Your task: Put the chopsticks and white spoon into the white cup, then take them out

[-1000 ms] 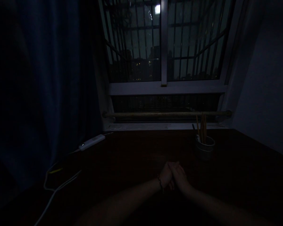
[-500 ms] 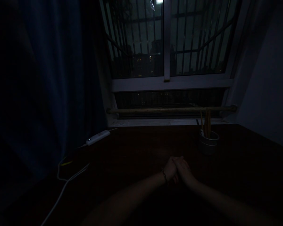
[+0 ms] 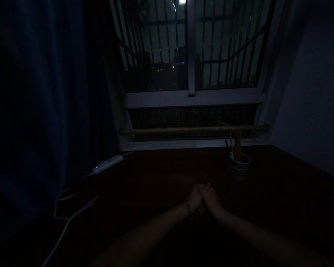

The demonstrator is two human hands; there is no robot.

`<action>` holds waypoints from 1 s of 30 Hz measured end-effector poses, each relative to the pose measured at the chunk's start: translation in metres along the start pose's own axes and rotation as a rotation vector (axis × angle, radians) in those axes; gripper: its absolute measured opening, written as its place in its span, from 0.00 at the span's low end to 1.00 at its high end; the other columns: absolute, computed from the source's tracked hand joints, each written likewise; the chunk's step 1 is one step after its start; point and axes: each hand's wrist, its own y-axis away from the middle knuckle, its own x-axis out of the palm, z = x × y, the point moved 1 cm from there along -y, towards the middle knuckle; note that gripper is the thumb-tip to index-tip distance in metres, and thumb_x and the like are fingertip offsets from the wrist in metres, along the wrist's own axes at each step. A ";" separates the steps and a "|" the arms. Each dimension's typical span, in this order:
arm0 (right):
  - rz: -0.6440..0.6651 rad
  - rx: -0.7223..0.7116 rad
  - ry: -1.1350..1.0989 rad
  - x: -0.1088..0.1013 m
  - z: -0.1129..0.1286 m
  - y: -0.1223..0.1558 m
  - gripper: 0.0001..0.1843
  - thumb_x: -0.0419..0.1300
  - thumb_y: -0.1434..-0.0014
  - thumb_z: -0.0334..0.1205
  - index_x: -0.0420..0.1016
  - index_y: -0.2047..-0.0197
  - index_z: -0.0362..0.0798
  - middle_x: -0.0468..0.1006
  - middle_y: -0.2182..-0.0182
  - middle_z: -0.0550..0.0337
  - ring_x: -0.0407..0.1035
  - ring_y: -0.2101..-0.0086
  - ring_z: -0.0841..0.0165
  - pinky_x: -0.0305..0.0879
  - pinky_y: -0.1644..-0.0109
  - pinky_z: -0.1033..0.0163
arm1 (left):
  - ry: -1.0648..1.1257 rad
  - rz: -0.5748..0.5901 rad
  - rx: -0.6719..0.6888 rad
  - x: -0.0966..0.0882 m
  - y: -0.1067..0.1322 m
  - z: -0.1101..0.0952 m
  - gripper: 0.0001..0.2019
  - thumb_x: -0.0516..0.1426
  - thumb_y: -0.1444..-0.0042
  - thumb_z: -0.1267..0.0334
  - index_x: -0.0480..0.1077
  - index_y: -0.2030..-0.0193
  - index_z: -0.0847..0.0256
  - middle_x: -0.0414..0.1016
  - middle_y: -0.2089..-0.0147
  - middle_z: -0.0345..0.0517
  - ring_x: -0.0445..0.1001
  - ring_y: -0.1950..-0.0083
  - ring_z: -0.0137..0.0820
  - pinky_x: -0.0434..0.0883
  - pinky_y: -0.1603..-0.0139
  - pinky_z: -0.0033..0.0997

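Observation:
In dim light, my left hand (image 3: 195, 199) and my right hand (image 3: 212, 203) are clasped together above the dark wooden desk (image 3: 156, 174). Their fingers look wrapped around each other, though the darkness blurs how they interlock. A dark chain bracelet (image 3: 188, 207) circles my left wrist. Beyond my right hand stands a grey cup (image 3: 238, 170), the nearest object to it, with several thin sticks or pencils (image 3: 237, 144) upright inside. No object shows between the palms.
At the desk's left lies a white power strip (image 3: 108, 164), with white cables (image 3: 67, 221) and a small yellow strip (image 3: 66, 197) nearer me. A blue curtain (image 3: 58, 92) hangs on the left. A barred window (image 3: 167, 100) and a horizontal rod (image 3: 180, 130) are at the back.
The whole view has shifted a little, so the desk items, the window and my hands all appear farther left. My hands remain clasped, and nothing on the desk has moved.

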 end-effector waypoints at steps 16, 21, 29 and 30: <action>-0.001 0.001 -0.062 0.000 -0.007 -0.006 0.32 0.38 0.54 0.66 0.60 0.68 0.43 0.60 0.89 0.62 0.57 0.85 0.71 0.52 0.80 0.67 | 0.022 0.007 0.008 0.000 0.000 0.001 0.34 0.47 0.53 0.36 0.72 0.69 0.71 0.68 0.78 0.48 0.60 0.88 0.24 0.55 0.93 0.20; -0.008 -0.015 -0.062 0.000 -0.015 -0.009 0.33 0.38 0.54 0.68 0.59 0.69 0.44 0.60 0.89 0.62 0.57 0.85 0.71 0.53 0.80 0.67 | 0.005 0.005 0.011 0.000 -0.002 0.002 0.34 0.46 0.53 0.36 0.71 0.70 0.72 0.69 0.77 0.49 0.59 0.88 0.23 0.54 0.93 0.20; 0.018 -0.017 -0.081 0.000 -0.013 -0.008 0.33 0.39 0.54 0.69 0.59 0.71 0.45 0.61 0.89 0.62 0.58 0.85 0.71 0.52 0.81 0.67 | 0.003 0.000 -0.001 0.000 -0.001 0.001 0.32 0.45 0.50 0.38 0.72 0.69 0.71 0.67 0.80 0.47 0.59 0.89 0.24 0.55 0.94 0.21; 0.015 -0.021 -0.085 0.000 -0.014 -0.008 0.32 0.40 0.54 0.69 0.59 0.71 0.45 0.61 0.88 0.62 0.59 0.85 0.70 0.52 0.81 0.68 | 0.001 -0.002 -0.007 0.000 0.000 0.000 0.32 0.45 0.50 0.39 0.71 0.69 0.71 0.67 0.80 0.47 0.59 0.89 0.24 0.55 0.94 0.21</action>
